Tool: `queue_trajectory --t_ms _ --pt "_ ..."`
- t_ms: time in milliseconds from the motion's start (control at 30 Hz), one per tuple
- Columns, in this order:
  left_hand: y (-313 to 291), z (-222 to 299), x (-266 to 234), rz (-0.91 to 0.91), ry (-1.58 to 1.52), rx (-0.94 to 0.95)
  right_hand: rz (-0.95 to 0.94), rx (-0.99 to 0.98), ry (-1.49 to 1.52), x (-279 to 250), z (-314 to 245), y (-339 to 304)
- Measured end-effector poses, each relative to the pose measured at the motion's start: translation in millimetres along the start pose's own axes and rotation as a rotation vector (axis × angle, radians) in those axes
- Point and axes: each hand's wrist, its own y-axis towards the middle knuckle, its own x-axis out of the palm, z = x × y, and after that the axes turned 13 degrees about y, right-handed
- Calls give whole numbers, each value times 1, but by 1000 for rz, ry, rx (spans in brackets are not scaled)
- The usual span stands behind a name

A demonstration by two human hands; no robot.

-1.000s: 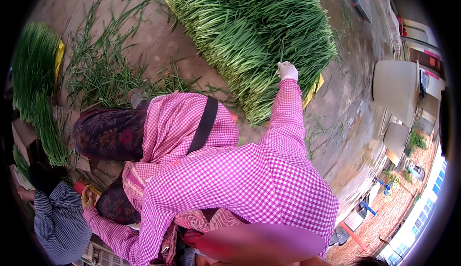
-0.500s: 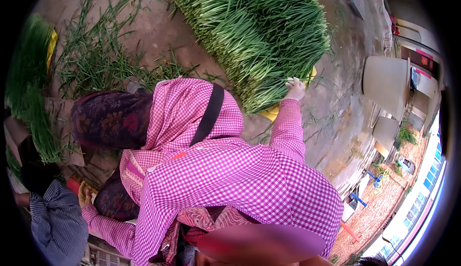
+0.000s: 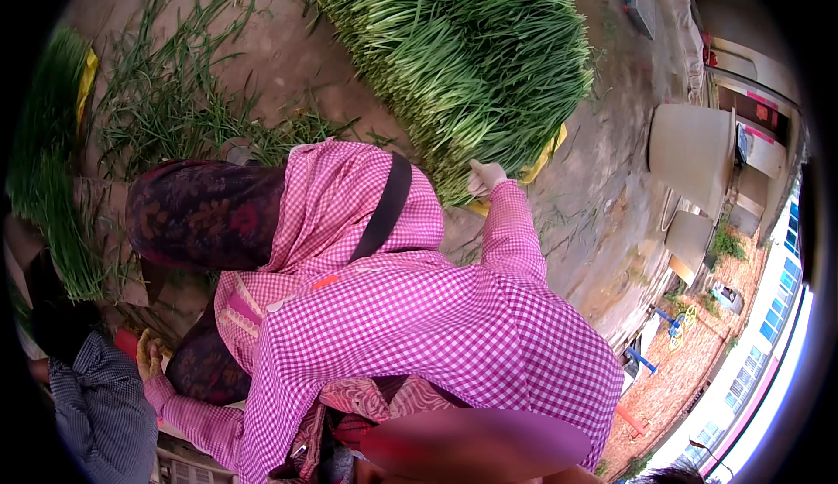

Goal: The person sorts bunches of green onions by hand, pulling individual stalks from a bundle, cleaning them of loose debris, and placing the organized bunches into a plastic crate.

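A large heap of long green chives [image 3: 463, 56] lies on yellow sheeting [image 3: 546, 154], with its pale stalk ends toward me. My right hand [image 3: 489, 178], in a whitish glove, is at the near corner of the heap, against the stalk ends. Its fingers are curled in, and whatever they may hold is hidden. Down at the left, beside my knee, my left hand [image 3: 152, 357] wears a yellowish glove. Its fingers stand partly apart, and I see nothing in them. A red object [image 3: 127, 343] is right beside that hand.
Loose green leaves [image 3: 175, 104] litter the ground at the upper left. Another chive pile [image 3: 48, 144] lies at the far left. A person in a dark striped sleeve [image 3: 105, 405] works near my left side. Pale containers [image 3: 692, 151] stand at the right.
My right hand has slid left along the heap's near edge, from the corner by the yellow sheeting to the stalk ends, and its fingers have curled. My left hand has barely moved.
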Motion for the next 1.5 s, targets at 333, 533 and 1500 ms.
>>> queue_trajectory --t_ms 333,533,1500 --pt "5 10 0 -14 11 75 519 -640 186 -27 -50 -33" --pt "8 56 21 149 74 162 342 -1014 455 37 -109 -41" --pt "139 97 -133 833 500 -204 -1479 -1643 -1536 580 -242 -450"
